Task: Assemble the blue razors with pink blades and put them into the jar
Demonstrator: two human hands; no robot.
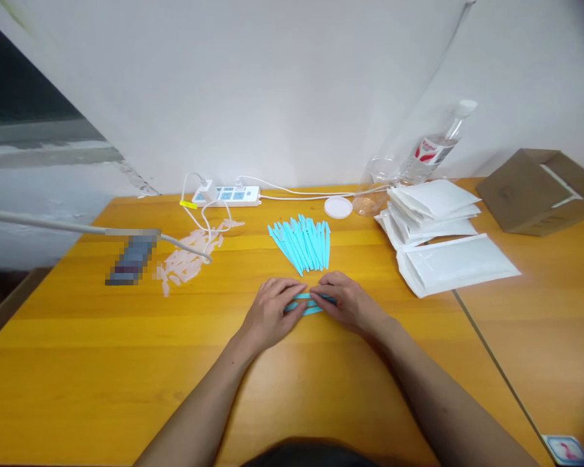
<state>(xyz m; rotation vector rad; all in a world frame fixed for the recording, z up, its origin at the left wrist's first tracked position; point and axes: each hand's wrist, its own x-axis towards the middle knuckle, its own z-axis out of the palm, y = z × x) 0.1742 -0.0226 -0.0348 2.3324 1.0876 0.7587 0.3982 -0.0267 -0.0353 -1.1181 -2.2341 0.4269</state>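
Note:
Several slim light-blue plastic sticks (313, 311) lie side by side near the middle of the table, level and crosswise to me. The fingers of my left hand (271, 312) are closed around their left ends. From the other side, my right hand (344, 302) grips the right ends between thumb and fingers. My fingertips partly cover these sticks, so their full shape is hidden. Just beyond my hands, a fanned pile of similar blue sticks (302, 243) with narrow, pointed ends rests on the wood.
Pale pink slips (187, 259) and a blurred dark phone-like object (132, 259) lie left. Against the wall are a power strip (231, 196) with white cables, a white round lid (338, 207), a clear jar (370, 194) and a bottle (431, 152). White padded envelopes (460, 264) and a cardboard box (520, 194) occupy the right.

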